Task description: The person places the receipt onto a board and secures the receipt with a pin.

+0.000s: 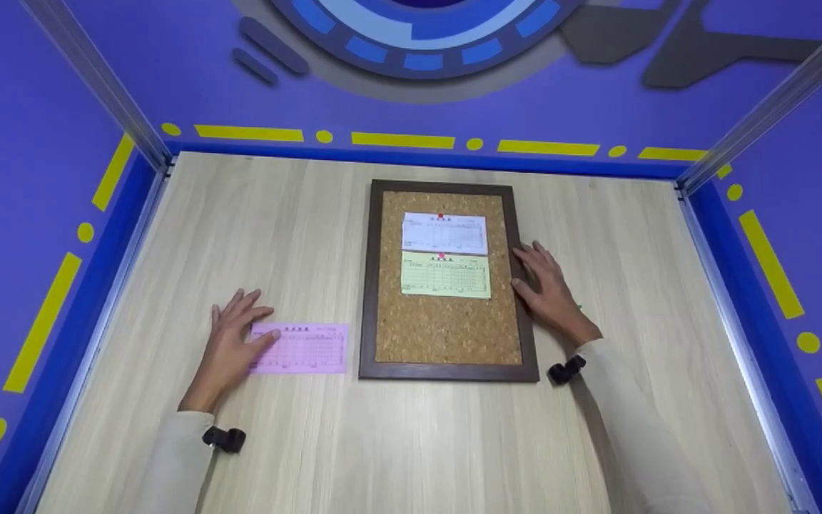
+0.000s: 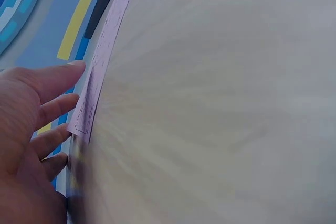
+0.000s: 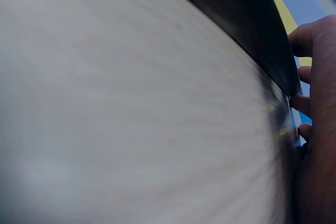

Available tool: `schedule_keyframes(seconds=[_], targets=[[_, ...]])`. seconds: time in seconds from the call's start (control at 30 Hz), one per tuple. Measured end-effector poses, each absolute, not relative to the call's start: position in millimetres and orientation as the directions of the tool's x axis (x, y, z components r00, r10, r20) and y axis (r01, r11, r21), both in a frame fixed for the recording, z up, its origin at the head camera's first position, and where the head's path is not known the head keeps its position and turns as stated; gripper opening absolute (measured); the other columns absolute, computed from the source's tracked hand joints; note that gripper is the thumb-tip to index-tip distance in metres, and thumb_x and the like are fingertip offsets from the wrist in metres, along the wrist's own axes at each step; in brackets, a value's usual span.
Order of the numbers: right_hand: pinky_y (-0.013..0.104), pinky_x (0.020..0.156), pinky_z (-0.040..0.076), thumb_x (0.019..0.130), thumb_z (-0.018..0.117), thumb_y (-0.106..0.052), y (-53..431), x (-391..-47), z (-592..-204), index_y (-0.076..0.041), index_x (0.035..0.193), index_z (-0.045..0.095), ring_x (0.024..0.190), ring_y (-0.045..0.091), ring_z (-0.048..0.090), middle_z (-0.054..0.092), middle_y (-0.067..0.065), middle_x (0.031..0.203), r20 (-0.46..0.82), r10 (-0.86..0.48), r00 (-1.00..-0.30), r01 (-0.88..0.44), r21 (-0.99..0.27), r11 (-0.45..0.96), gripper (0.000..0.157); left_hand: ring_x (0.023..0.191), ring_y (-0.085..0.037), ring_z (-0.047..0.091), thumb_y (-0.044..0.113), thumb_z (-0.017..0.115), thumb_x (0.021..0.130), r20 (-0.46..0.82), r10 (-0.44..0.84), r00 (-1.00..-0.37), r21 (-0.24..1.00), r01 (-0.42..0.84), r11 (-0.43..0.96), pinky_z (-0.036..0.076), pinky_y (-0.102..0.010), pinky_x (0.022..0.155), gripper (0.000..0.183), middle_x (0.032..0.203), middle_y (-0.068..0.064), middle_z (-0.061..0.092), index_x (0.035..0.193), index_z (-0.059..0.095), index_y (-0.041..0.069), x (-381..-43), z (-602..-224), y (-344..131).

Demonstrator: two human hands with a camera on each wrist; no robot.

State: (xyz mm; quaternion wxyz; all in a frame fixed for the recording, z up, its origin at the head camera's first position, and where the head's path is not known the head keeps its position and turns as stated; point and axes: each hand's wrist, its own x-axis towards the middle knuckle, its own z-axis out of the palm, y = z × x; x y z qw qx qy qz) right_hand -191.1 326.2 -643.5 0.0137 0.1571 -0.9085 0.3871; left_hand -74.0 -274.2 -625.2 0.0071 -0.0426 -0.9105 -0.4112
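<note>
A dark-framed corkboard (image 1: pixel 447 332) lies on the table, right of centre. Pinned on it are a white printed slip (image 1: pixel 444 235) and, just below, a green one (image 1: pixel 447 278), each with a red push pin (image 1: pixel 441 215) at its top edge. My right hand (image 1: pixel 555 300) rests its thumb and fingertips along the frame's right side; the dark frame (image 3: pixel 236 9) shows close to the fingers in the right wrist view. A pink slip (image 1: pixel 307 350) lies left of the board. My left hand (image 1: pixel 231 346), fingers spread, touches its left end; in the left wrist view, the pink slip (image 2: pixel 100 61) runs beside the fingertips.
The wood-grain table (image 1: pixel 425 442) carries the board and the pink slip. Blue-purple walls (image 1: pixel 354 107) with yellow marks enclose the table at the back and both sides. Metal rails (image 1: pixel 739 378) run along the side edges. A small black device (image 1: pixel 225 439) sits at each wrist.
</note>
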Motion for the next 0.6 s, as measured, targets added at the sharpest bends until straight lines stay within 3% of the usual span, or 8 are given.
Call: schedule_keyframes(seconds=[0.6], targets=[[0.069,0.132,0.011,0.108,0.067,-0.025,325.2,-190.7,-642.2,-0.007,0.164,0.050,0.168,0.039,0.017,0.038,0.018,0.175,0.136,-0.269,-0.954,-0.286,-0.690,0.665,0.061,0.166,-0.046,0.022,0.003,0.086,0.093,0.083,0.049,-0.995,0.763,0.095,0.640,-0.009,-0.061,0.134,0.044,0.169,-0.022,0.047,0.135,0.074,-0.001,-72.7,-629.5,-272.0]])
